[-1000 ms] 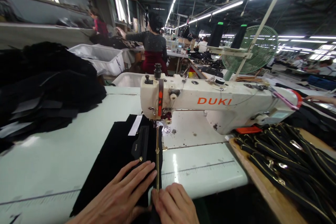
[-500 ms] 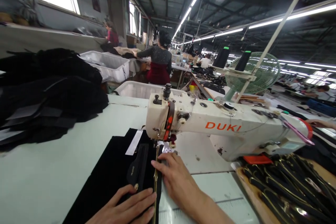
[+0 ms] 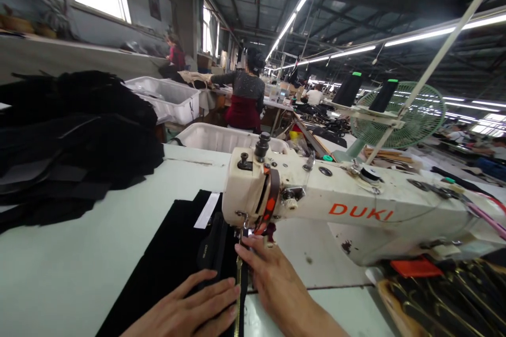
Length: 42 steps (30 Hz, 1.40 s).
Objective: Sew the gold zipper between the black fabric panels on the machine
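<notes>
Black fabric (image 3: 158, 268) with a white strip (image 3: 206, 210) on it lies on the pale table, its right side under the head of a white sewing machine (image 3: 316, 195). Along that side runs a black zipper tape with gold teeth (image 3: 239, 274). My left hand (image 3: 193, 305) lies flat on the fabric, fingers stretched and fingertips at the zipper's left edge. Close to the needle area, my right hand (image 3: 272, 279) rests with its fingertips on the zipper from the right. The needle itself is hidden behind the machine parts and fingers.
Dark fabric pieces (image 3: 71, 142) are heaped at the left. Beyond the machine stand white bins (image 3: 233, 139). Gold-edged zippers (image 3: 454, 295) and a red item (image 3: 416, 267) lie at the right. Thread cones (image 3: 348, 89) and a green fan (image 3: 422, 116) stand behind. A person (image 3: 247, 89) sits ahead.
The view has shifted, so the machine sits lower and farther right and looks larger. Both hands stay on the fabric and zipper, with little change in their pose.
</notes>
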Each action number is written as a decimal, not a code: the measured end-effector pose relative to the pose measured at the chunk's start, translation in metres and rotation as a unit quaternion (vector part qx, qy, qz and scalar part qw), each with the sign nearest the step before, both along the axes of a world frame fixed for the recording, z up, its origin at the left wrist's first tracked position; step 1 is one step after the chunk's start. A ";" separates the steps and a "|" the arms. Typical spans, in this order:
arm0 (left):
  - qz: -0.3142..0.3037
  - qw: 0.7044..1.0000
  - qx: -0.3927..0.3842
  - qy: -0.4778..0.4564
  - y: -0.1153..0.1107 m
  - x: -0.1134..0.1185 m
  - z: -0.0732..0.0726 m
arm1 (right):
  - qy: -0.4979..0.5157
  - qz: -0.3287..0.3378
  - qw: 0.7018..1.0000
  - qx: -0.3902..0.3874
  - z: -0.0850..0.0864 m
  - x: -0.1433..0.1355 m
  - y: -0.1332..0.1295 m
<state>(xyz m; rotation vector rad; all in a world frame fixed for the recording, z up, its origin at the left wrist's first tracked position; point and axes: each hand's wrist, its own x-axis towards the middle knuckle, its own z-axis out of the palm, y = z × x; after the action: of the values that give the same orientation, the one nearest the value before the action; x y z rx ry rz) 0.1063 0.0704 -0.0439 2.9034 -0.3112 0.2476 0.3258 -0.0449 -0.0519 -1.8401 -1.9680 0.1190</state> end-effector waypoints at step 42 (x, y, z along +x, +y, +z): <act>0.044 0.992 -0.113 0.036 -0.001 0.015 0.026 | -0.064 -0.187 0.979 -0.041 0.025 -0.010 0.028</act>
<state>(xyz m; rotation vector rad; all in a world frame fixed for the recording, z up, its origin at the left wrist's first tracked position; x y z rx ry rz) 0.1209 0.0697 -0.0178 2.6973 -0.1331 0.1773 0.3153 -0.0173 -0.0272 -2.2863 -1.6801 -0.0368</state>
